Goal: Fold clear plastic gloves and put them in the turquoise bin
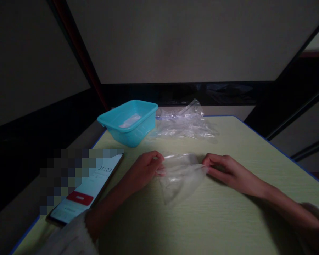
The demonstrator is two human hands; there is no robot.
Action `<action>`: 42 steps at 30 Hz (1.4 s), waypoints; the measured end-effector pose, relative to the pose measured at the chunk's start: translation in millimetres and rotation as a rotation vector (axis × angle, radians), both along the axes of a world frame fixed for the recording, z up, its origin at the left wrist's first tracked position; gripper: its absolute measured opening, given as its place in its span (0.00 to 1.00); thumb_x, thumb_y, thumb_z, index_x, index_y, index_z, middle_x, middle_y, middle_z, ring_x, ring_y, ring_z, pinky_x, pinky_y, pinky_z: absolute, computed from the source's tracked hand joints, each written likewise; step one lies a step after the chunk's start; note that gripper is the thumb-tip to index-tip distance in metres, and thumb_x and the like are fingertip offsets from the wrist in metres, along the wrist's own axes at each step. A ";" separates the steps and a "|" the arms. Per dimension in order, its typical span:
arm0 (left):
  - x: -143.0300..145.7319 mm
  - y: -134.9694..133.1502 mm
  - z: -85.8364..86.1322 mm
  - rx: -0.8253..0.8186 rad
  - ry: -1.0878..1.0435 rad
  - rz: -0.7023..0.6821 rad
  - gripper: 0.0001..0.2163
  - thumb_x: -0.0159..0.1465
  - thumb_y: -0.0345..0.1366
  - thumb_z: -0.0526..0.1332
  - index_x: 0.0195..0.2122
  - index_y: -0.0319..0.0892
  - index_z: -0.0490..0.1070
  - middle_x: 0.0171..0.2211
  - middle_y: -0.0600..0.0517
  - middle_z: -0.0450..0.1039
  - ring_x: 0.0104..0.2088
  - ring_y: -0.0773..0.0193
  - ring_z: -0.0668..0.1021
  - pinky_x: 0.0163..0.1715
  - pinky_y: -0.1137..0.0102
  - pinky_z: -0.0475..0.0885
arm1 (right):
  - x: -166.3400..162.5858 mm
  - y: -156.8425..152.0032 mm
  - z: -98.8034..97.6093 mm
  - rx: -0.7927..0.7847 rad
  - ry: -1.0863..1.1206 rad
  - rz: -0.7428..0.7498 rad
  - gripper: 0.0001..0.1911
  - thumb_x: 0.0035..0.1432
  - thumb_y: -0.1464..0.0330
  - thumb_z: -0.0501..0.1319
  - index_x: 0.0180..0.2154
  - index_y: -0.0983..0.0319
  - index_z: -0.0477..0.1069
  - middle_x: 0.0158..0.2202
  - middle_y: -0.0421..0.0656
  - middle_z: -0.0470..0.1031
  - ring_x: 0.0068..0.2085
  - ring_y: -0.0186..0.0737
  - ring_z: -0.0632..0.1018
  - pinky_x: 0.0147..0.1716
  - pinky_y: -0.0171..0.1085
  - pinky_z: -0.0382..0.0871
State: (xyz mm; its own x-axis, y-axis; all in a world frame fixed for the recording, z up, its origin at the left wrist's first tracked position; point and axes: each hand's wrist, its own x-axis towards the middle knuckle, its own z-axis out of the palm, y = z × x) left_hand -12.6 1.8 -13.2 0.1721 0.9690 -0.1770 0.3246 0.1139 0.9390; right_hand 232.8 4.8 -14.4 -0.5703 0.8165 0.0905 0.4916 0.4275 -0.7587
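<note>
A clear plastic bag [182, 177] is stretched between my two hands, just over the middle of the table. My left hand [148, 166] pinches its left edge between thumb and fingers. At the opposite edge, my right hand [223, 168] grips the bag with thumb and fingertips. The bag looks thin and creased, and its lower part tapers toward me. Beyond it lies a heap of crumpled clear plastic bags [186, 124], one corner standing up. A turquoise plastic basket [138, 131] stands left of the heap, with something whitish and flat [130, 121] inside.
A phone [89, 191] with a lit screen lies at the left, close to my left forearm. The pale yellow-green table [191, 226] has a blue edge. Behind it is a wall panel [180, 42] with a dark band along the bottom.
</note>
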 end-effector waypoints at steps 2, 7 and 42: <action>0.5 0.6 -1.1 -0.010 -0.026 0.012 0.08 0.59 0.35 0.50 0.28 0.40 0.65 0.19 0.56 0.71 0.23 0.66 0.76 0.23 0.74 0.68 | -3.8 2.1 -1.0 -0.054 0.041 -0.047 0.13 0.59 0.61 0.52 0.27 0.62 0.62 0.25 0.39 0.65 0.26 0.34 0.67 0.24 0.32 0.60; 1.9 0.8 -0.6 -0.022 -0.039 0.042 0.10 0.61 0.35 0.48 0.28 0.38 0.66 0.19 0.53 0.73 0.22 0.66 0.77 0.23 0.74 0.69 | -13.6 10.2 -4.6 -0.147 0.100 -0.138 0.12 0.54 0.61 0.54 0.25 0.62 0.62 0.22 0.39 0.65 0.23 0.33 0.66 0.21 0.32 0.58; -8.5 -13.5 11.3 0.264 0.399 -0.339 0.36 0.42 0.35 0.70 0.54 0.46 0.62 0.35 0.52 0.75 0.34 0.58 0.76 0.37 0.68 0.68 | -20.9 11.6 -9.8 -0.003 -0.004 -0.177 0.21 0.59 0.56 0.48 0.19 0.60 0.57 0.17 0.36 0.58 0.20 0.31 0.59 0.19 0.32 0.51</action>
State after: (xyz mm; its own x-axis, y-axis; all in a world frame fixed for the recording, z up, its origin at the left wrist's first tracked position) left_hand -21.1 -11.7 -1.9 0.4500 0.8915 -0.0524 0.6366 -0.2790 0.7190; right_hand 211.9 16.5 -24.3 -0.4178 0.9045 0.0857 0.5623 0.3315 -0.7576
